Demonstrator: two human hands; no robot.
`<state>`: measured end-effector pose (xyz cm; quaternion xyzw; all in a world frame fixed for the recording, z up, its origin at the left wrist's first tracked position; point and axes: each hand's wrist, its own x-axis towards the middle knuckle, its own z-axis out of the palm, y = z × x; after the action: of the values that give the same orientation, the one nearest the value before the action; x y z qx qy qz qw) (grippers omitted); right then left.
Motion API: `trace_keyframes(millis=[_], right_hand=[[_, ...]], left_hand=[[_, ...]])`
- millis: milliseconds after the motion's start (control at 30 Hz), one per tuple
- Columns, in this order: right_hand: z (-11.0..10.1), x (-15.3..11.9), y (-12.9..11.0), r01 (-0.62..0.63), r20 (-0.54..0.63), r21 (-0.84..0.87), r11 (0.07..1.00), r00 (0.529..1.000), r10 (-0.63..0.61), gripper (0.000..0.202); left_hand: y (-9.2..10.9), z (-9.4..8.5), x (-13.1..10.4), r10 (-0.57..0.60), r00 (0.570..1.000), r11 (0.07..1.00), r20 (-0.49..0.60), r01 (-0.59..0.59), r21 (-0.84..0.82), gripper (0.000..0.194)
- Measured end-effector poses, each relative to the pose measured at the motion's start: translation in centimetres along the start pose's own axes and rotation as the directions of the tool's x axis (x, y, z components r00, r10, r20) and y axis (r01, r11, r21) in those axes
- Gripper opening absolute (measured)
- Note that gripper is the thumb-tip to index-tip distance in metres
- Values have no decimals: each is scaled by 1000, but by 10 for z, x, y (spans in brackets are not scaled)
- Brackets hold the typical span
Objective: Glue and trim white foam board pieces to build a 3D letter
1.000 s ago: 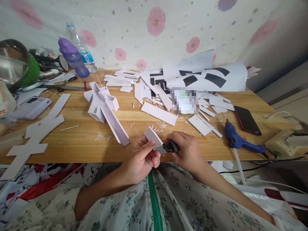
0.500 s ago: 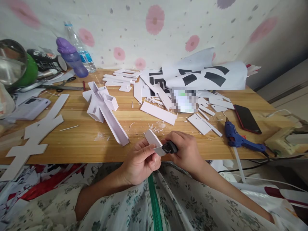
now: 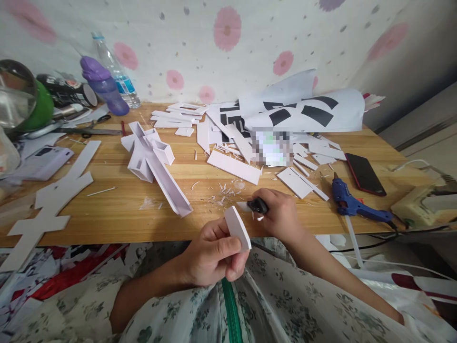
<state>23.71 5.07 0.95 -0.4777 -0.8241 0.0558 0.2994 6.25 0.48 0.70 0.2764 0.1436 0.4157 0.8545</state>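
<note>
Between the thumb and fingers of my left hand (image 3: 217, 252) is a small white foam board piece (image 3: 237, 227), tilted upward at the table's front edge. My right hand (image 3: 280, 212) grips a black-handled utility knife (image 3: 257, 206), its blade pointing left over the tabletop. Blade and board piece are apart. A small white sliver hangs just under the knife. Beyond my hands lie white shavings (image 3: 226, 193) and a long white strip (image 3: 233, 166). Left of them rests a white assembled foam board structure (image 3: 152, 159) with raised walls.
A blue glue gun (image 3: 352, 202) and a dark phone (image 3: 366, 174) lie on the right. A flat white cut-out (image 3: 53, 202) is at the left, with scissors (image 3: 93, 128) and bottles (image 3: 107, 85) behind. Printed paper sheets (image 3: 303, 112) curl by the wall.
My right hand has drawn the knife away from the board piece, a little to the right. My left hand has lowered slightly and turned the piece more upright.
</note>
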Motion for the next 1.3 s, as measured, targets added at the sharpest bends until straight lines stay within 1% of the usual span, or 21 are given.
trace_keyframes(millis=[33,67,167,267,333,367,533,633,967,1033,1100,1167,1200,1300], right_hand=[[0,-1,3,-24,-13,18,1000,1000,24,12],[-1,-2,5,-32,-18,47,998,999,33,13],[-4,-5,1,7,6,147,989,1000,-7,16],[-8,-6,-11,70,59,183,981,995,-82,9],[-9,-5,-17,88,88,171,981,991,-105,1],[-9,-4,-19,93,97,162,982,989,-109,2],[-8,-3,-20,98,112,137,986,987,-113,5],[-7,-3,-19,112,98,124,986,987,-125,6],[-3,-1,-20,161,59,112,980,984,-169,5],[-3,0,-19,144,67,99,985,986,-151,5],[-2,1,-16,97,87,87,991,991,-105,3],[-1,1,-13,43,103,84,996,993,-51,5],[-1,1,-11,20,101,89,996,994,-29,8],[-1,0,-9,-2,78,126,992,997,-7,9]], left_hand=[[0,0,0,5,1000,1000,-15,-5,9,29],[1,0,1,15,999,1000,-52,-15,7,31],[1,-3,4,38,987,999,-155,-41,-15,32],[0,-4,5,22,980,999,-197,-30,-37,28],[-1,-3,5,7,976,999,-219,-18,-45,27],[-1,-3,5,2,975,999,-221,-13,-47,28],[0,-3,5,-20,978,998,-208,7,-65,30],[0,-3,5,-38,980,997,-195,24,-72,29],[1,-5,3,-17,991,1000,-134,14,-22,27],[-1,-5,1,-5,994,1000,-111,6,8,27],[-4,-4,0,-4,998,998,-55,8,67,29],[-8,-2,-1,-17,1000,994,-7,18,107,30],[-9,-2,-2,-22,1000,994,1,21,108,30],[-10,-2,0,1,1000,998,-32,1,61,29]])
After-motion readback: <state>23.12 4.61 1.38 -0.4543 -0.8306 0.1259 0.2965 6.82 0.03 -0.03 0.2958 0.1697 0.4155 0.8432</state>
